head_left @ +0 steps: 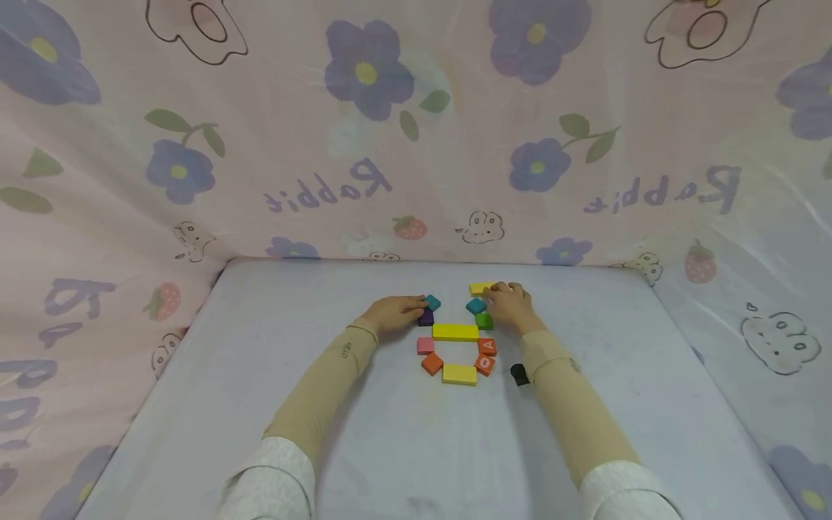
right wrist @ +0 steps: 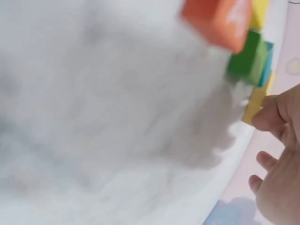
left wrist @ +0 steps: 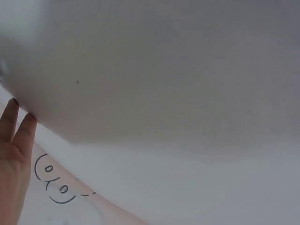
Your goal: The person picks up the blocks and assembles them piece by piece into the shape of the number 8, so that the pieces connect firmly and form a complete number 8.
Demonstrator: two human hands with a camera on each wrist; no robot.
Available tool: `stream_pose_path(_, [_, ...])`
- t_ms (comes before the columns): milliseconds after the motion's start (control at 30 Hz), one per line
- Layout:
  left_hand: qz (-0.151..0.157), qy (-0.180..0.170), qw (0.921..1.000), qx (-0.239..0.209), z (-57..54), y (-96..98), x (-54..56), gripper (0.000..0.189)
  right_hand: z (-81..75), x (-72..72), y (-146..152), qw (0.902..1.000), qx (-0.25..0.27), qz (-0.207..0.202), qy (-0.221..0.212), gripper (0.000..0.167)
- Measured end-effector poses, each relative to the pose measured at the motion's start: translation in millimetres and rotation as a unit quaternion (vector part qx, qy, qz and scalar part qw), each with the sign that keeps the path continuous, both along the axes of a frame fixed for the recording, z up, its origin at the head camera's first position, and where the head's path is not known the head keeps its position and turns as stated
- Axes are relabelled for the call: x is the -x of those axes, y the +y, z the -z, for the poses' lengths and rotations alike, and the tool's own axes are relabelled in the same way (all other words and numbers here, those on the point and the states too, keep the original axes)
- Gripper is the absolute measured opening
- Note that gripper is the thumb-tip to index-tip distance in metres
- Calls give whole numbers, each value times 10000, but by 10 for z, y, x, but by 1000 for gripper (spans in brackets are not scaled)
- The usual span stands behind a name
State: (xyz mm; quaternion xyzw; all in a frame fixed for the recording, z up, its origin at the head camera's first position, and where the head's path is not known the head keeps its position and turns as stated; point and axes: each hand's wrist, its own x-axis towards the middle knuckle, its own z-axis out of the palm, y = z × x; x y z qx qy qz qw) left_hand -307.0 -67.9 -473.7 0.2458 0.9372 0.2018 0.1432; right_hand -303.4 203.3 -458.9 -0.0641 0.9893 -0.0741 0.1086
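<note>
My left hand (head_left: 394,314) reaches in from the left with fingers extended. Its fingertips touch a teal block (head_left: 432,302), just above a purple block (head_left: 425,318); the left wrist view cuts off this contact. On the right, my right hand (head_left: 512,306) pinches the end of a yellow block (head_left: 479,289) at the top of the arrangement. The right wrist view has the thumb on that yellow block (right wrist: 256,104), close to a green block (right wrist: 246,58). Another teal block (head_left: 477,306) lies by the right fingers, above the green one.
Below, a long yellow block (head_left: 455,332), a pink block (head_left: 425,346), an orange block (head_left: 432,363), lettered orange blocks (head_left: 487,347) and a lower yellow block (head_left: 459,374) form a ring. A black object (head_left: 519,374) lies beside the right forearm. Patterned cloth (head_left: 416,144) surrounds the white table (head_left: 195,404).
</note>
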Motion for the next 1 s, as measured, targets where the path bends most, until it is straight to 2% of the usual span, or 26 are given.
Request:
stream_pose_path(267, [66,-74,9999,-16,31,26,14,41,-17,71,-235,9991,255,-32,-327,48])
stream_pose_path(533, [55,-76,9999,-84,4,25,22,41,-23,41,-415,9986,371,-213,-318,50])
stream_pose_path(1000, [45,-13,10000,0,15,0,22,41,12,-7,-433,9979,326,-547,-116,48])
